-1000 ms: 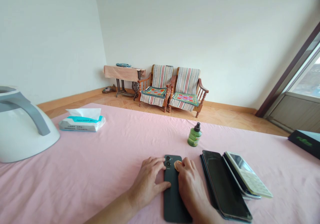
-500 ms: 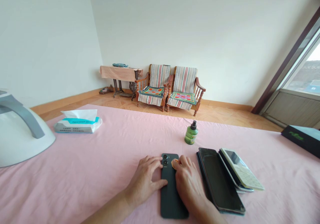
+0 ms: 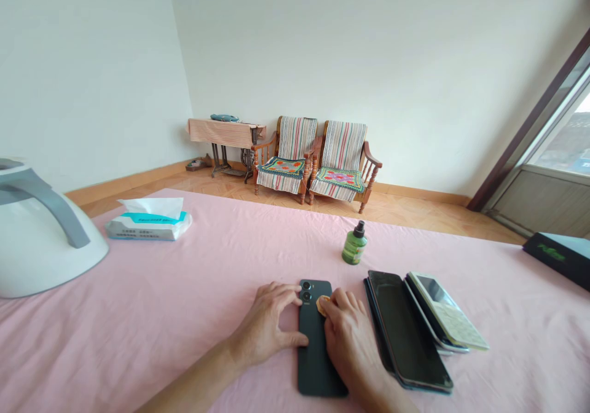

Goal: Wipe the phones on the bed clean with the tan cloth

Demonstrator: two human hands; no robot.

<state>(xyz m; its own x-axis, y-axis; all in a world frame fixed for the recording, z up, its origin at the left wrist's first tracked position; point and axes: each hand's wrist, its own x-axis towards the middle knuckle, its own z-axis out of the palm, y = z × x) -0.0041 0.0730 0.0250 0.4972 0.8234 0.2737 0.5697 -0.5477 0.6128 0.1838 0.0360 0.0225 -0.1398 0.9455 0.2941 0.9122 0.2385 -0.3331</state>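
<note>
Your left hand (image 3: 263, 329) is open, fingertips on the phone (image 3: 314, 354), likely bracing it; beside that, your right hand (image 3: 351, 334) pinches an orange pad (image 3: 321, 307) against its back.

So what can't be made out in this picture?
All in the head view:
- Dark phone: part of its right side, hidden by the right hand.
- Orange piece: partly covered by that hand's fingers.
- White jug: its left side, cut off by the left edge.
- Black box: its right end, cut off by the right edge.
- Spray bottle: label print, too small.
</note>
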